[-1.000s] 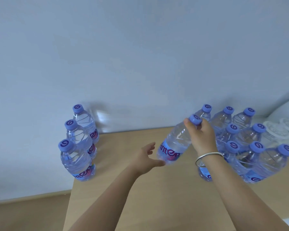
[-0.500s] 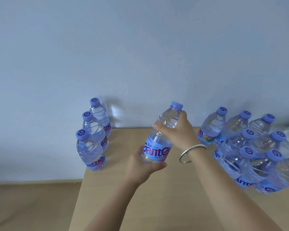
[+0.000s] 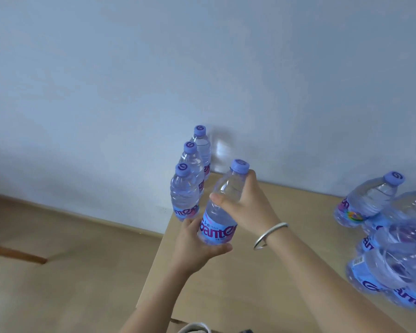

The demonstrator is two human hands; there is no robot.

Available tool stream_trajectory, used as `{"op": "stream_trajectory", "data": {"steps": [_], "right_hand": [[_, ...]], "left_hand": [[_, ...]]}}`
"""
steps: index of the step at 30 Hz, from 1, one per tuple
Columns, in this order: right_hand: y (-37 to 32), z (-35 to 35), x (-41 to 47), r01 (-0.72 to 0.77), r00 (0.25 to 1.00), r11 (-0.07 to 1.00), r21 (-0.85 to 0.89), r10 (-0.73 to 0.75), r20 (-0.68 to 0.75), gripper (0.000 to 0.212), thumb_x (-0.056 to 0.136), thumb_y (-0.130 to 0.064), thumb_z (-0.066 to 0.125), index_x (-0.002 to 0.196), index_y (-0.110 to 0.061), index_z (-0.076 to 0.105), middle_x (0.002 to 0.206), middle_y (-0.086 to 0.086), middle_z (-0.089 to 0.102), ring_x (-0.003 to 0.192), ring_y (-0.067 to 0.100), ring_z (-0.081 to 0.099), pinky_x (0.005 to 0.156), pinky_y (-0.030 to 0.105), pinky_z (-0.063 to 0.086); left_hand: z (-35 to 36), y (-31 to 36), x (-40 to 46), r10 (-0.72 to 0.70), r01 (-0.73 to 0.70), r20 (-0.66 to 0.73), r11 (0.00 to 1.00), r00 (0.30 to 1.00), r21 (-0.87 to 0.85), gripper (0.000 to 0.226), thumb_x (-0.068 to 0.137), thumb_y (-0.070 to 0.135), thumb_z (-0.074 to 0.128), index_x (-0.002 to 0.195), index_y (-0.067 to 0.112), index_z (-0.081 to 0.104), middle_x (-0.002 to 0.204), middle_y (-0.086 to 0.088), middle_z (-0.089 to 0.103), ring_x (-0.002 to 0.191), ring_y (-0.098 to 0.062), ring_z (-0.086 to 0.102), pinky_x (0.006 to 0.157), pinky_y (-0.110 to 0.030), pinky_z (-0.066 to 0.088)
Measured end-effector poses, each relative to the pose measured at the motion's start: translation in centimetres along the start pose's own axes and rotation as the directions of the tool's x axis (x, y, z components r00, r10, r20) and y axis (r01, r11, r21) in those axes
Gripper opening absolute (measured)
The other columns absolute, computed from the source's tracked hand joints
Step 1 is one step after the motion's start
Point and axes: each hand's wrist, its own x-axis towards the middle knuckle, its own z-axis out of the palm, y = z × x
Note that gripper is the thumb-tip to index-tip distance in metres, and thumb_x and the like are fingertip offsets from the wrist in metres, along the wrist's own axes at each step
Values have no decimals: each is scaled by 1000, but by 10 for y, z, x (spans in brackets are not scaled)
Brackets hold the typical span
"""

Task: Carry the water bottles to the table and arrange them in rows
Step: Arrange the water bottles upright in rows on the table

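Observation:
A clear water bottle (image 3: pixel 222 207) with a purple cap and blue label is held above the wooden table (image 3: pixel 262 280), tilted slightly. My left hand (image 3: pixel 192 246) cups its base from below. My right hand (image 3: pixel 247 207), with a silver bangle at the wrist, grips its upper body near the neck. Just left of it, a row of three upright bottles (image 3: pixel 185 195) stands along the table's left edge, running back toward the wall. A cluster of several more bottles (image 3: pixel 380 236) stands at the right, partly cut off by the frame.
The table's left edge (image 3: pixel 154 267) drops to a tan floor (image 3: pixel 70 272). A pale blue wall (image 3: pixel 202 68) runs behind the table. Bare tabletop lies between the left row and the right cluster.
The held bottle has moved left from the right cluster to beside the left row. My left hand took hold of its base. The view shifted left.

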Motion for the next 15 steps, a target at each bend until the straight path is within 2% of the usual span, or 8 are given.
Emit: {"op": "stream_trajectory", "data": {"steps": [3, 5, 8, 12, 15], "right_hand": [[-9, 28, -6, 31, 998, 1000, -5, -31, 49, 55, 66, -44, 76, 107, -33, 41, 108, -14, 58, 96, 3, 59, 81, 25, 46], [-14, 45, -8, 52, 994, 998, -32, -49, 103, 53, 64, -40, 79, 105, -30, 48, 100, -16, 62, 89, -2, 62, 79, 23, 47], [-18, 67, -9, 61, 989, 991, -117, -45, 138, 58, 60, -43, 81, 107, -24, 53, 98, -13, 63, 89, 6, 62, 83, 28, 51], [-19, 92, -9, 69, 992, 970, -234, -42, 119, 73, 55, -48, 82, 111, -18, 46, 104, -6, 59, 94, 16, 60, 83, 34, 50], [-18, 106, -11, 67, 994, 962, -264, -43, 98, 73, 54, -45, 84, 109, -17, 45, 102, -4, 56, 94, 20, 59, 82, 35, 50]], "left_hand": [[-18, -19, -10, -56, 58, -56, 998, 997, 27, 53, 38, 57, 80, 85, 52, 57, 93, 20, 52, 88, 12, 52, 64, -7, 43], [-27, -32, -15, -84, 90, -109, 995, 990, 44, 52, 38, 54, 79, 82, 55, 52, 88, 19, 57, 84, 12, 53, 61, -7, 41], [-36, -48, -17, -126, 130, -171, 991, 977, 13, 57, 40, 48, 81, 88, 52, 51, 85, 23, 65, 82, 10, 59, 65, -10, 44], [-42, -65, -12, -196, 190, -176, 981, 965, -49, 61, 48, 37, 86, 99, 38, 52, 86, 21, 65, 82, 6, 61, 66, -13, 47], [-43, -72, -8, -217, 209, -155, 976, 964, -66, 57, 49, 38, 86, 94, 41, 50, 86, 21, 65, 79, 9, 61, 62, -11, 47]]}}
